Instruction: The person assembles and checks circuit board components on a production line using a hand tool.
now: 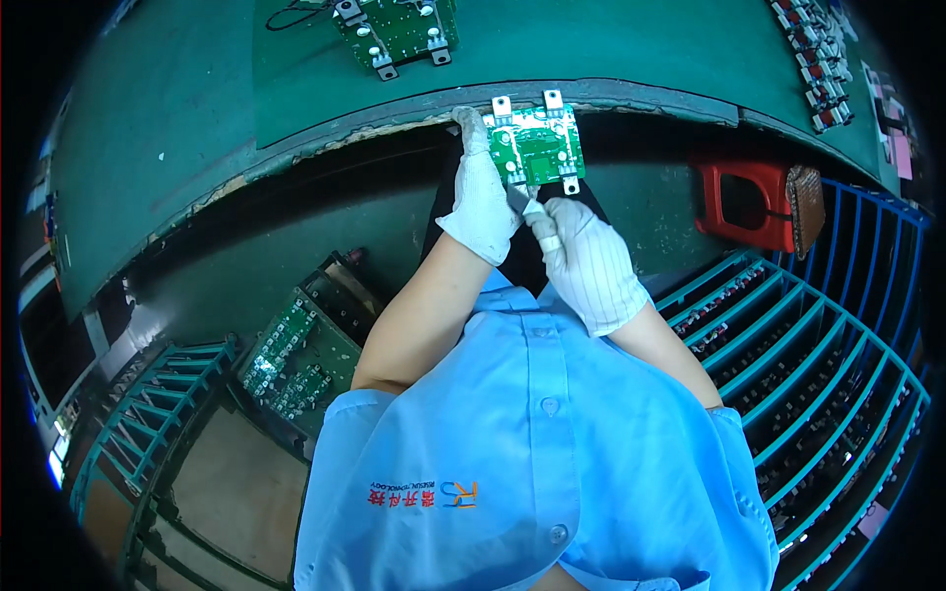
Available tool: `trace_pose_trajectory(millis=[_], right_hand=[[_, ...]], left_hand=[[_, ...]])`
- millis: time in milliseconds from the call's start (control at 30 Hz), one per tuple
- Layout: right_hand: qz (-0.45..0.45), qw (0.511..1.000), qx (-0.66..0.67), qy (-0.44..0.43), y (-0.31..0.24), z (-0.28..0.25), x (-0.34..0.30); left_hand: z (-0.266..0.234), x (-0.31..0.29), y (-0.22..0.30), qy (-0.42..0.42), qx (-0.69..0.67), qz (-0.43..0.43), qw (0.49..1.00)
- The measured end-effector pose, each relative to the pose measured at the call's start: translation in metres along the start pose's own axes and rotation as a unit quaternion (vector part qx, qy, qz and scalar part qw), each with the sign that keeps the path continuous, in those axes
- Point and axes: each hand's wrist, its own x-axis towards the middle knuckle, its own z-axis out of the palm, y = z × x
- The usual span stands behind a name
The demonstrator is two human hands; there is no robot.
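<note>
So I've got the left hand (480, 197) closed on the left side of a green board (537, 146), thumb side up along the edge. The right hand (591, 261) is wrapped around a small tool with a flat grey blade (518, 199), which points at the board's lower left corner. Can't tell from my seat whether the tip actually touches. Both hands are in white gloves, the right one with thin stripes.

The board is right at the near edge of the bench (611, 49), face toward me, with two metal tabs sticking up off its top edge and at least one more at the bottom right.

Further out on the bench, I see a second board (399, 30) past the hands, a black cable (294, 14) just left of it, and a row of small parts (820, 74) over on the right.

Below the bench to the right there's a red stool (711, 197) with a brown piece (806, 202) against its side, then a big teal rack (803, 307) with stuff in its slots. Down on the left, more green boards (291, 360) sit beside another teal frame (158, 399). Blue shirt (443, 394) fills the bottom.
</note>
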Motion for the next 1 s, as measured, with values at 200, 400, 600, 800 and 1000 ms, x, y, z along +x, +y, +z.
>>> trace_pose_trajectory(millis=[200,400,600,800,1000], right_hand=[[-0.010,0.999,-0.022,0.021,-0.003,-0.001,0.002],[-0.006,0.999,-0.013,0.031,-0.006,-0.005,0.002],[0.024,0.999,-0.016,0.013,-0.002,-0.006,0.003],[0.011,0.999,-0.022,0.043,0.004,-0.004,0.003],[-0.006,0.995,0.101,0.003,0.015,-0.019,-0.013]], left_hand=[[0.000,0.000,0.001,-0.016,-0.014,-0.002,1.000],[-0.002,0.001,0.000,-0.002,-0.004,-0.009,1.000],[0.002,-0.001,0.002,-0.028,-0.009,-0.008,1.000],[0.002,0.001,0.000,-0.028,-0.033,-0.008,0.999],[-0.003,-0.002,0.005,-0.030,0.001,-0.012,0.999]])
